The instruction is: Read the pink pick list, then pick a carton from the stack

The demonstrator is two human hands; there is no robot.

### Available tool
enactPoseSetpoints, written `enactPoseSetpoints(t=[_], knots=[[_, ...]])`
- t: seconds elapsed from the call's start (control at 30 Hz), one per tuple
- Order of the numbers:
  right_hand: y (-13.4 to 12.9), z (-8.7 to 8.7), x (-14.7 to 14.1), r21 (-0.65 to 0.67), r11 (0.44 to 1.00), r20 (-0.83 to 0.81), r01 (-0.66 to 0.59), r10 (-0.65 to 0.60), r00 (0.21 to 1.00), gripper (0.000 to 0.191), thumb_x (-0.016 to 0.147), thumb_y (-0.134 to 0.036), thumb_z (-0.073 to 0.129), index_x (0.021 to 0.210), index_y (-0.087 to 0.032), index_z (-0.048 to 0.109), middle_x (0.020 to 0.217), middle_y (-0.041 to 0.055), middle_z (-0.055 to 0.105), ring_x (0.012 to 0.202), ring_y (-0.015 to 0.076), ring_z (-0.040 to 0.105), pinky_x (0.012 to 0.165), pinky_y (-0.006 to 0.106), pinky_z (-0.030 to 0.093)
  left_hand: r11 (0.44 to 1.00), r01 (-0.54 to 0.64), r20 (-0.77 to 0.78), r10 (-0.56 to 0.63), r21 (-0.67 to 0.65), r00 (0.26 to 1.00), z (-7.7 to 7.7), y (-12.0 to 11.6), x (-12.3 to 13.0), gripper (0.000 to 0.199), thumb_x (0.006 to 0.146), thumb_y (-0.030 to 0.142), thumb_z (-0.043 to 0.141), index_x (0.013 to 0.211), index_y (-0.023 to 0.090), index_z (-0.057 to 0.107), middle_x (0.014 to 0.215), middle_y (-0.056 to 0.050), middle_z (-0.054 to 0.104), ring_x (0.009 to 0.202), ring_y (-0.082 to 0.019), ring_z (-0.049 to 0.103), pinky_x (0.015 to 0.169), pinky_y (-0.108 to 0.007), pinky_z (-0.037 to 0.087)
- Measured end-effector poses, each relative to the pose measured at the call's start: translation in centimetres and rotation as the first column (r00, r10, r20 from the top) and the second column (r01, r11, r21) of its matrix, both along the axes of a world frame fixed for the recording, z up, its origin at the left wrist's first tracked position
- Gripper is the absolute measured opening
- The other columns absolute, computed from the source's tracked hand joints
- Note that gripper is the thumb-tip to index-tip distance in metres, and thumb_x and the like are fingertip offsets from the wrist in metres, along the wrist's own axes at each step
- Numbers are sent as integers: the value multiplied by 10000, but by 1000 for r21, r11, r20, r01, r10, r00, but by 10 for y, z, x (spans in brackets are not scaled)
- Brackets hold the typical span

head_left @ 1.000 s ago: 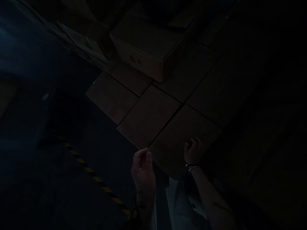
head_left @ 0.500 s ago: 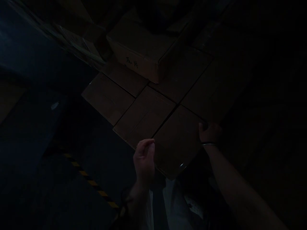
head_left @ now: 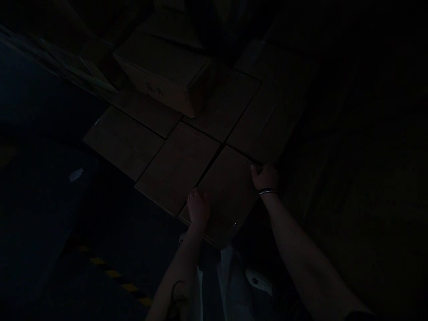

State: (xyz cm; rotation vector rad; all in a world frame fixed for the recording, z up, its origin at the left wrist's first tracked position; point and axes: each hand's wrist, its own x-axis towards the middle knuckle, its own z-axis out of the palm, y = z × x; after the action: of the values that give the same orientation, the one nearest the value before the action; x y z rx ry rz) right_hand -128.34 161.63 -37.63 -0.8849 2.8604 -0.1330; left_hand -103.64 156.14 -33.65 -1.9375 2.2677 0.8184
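Observation:
In dim light, a layer of flat brown cardboard boxes lies below me. The nearest cardboard box [head_left: 230, 183] has both my hands at it. My left hand [head_left: 198, 206] is on its left edge, fingers curled into the gap beside the neighbouring box [head_left: 177, 167]. My right hand [head_left: 265, 177], with a bracelet at the wrist, grips the right edge of the same box, its thumb on top and its other fingers hidden over the side. The box lies level with the others.
A taller box with handwriting [head_left: 160, 73] stands on the layer further back. More stacked boxes are at the upper left. Yellow-and-black floor tape [head_left: 113, 273] runs at the lower left, and a pale scrap [head_left: 76, 174] lies on the floor. My shoe [head_left: 259, 280] shows below.
My left hand has moved from the box's near left corner up onto its left edge. My right hand stays at the right edge. The view has shifted, so the boxes appear further left.

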Motion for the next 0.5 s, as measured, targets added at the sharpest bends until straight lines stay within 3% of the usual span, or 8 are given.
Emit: enactPoseSetpoints(t=[0.1, 0.23, 0.4, 0.5], knots=[[2, 4, 5, 0, 1000, 0, 13, -13, 1000, 436, 866, -463, 508, 868, -40, 612, 924, 198, 604, 878, 326, 550, 730, 389, 402, 1000, 30, 75, -31, 4, 997, -4, 3, 1, 527, 893, 322, 411, 1280, -33, 450, 1224, -234, 509, 1131, -321, 469, 987, -416, 345], [7, 2, 8, -27, 998, -42, 62, -63, 997, 437, 874, -468, 475, 829, -58, 618, 879, 195, 609, 847, 330, 554, 712, 400, 391, 997, -40, 120, 47, -64, 992, -3, 8, -2, 477, 905, 344, 374, 1192, -7, 522, 1124, -218, 534, 1061, -315, 481, 938, -418, 361], [14, -16, -2, -88, 990, -131, 108, -119, 984, 461, 882, -460, 410, 781, -64, 626, 809, 215, 601, 778, 324, 553, 657, 388, 370, 993, -101, 126, 107, -60, 986, 5, 21, -19, 422, 907, 321, 377, 1121, 14, 571, 1038, -195, 560, 995, -294, 501, 908, -414, 371], [24, -26, -10, -112, 991, -171, 71, -89, 981, 483, 911, -407, 307, 752, -80, 626, 800, 208, 600, 767, 299, 550, 647, 373, 353, 986, -155, 101, 161, -64, 982, 8, 42, -27, 415, 908, 322, 375, 1112, 27, 584, 1034, -189, 571, 1000, -294, 504, 923, -426, 366]])
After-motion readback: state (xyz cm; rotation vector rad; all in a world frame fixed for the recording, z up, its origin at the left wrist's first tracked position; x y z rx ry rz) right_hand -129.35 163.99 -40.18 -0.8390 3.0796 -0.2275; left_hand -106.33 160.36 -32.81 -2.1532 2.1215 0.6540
